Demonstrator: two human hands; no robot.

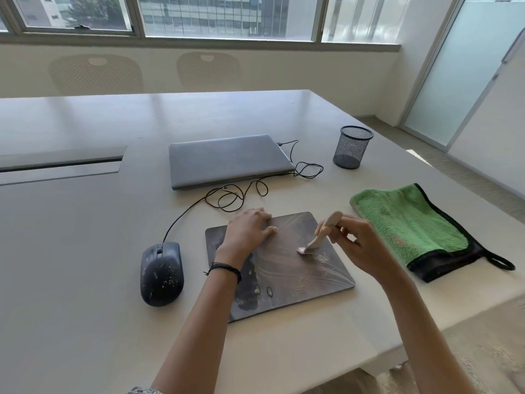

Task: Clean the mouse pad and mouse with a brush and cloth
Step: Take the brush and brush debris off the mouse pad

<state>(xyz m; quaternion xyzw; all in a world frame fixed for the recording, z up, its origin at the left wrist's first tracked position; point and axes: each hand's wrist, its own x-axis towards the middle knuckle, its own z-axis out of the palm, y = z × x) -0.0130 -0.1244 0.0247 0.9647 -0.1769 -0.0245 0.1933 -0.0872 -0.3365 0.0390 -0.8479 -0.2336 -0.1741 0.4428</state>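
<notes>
1. While pinching the brush (319, 234) in the right grip (360, 245), sets its bristles on the mouse pad (284, 280), right of middle, among pale crumbs.
2. Presses the left grip (250, 228) flat, fingers straight, on the pad's far left part.
3. Has the pad near the worktop's (85, 280) front edge, the speckled mouse (161, 273) just left of it, and the green cloth (406, 226) by the right edge.

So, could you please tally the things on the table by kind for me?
Cleaning tools: 2 (brush, green cloth)
Computer gear: 3 (mouse, mouse pad, laptop)
Containers: 1 (mesh cup)
Total: 6
</notes>
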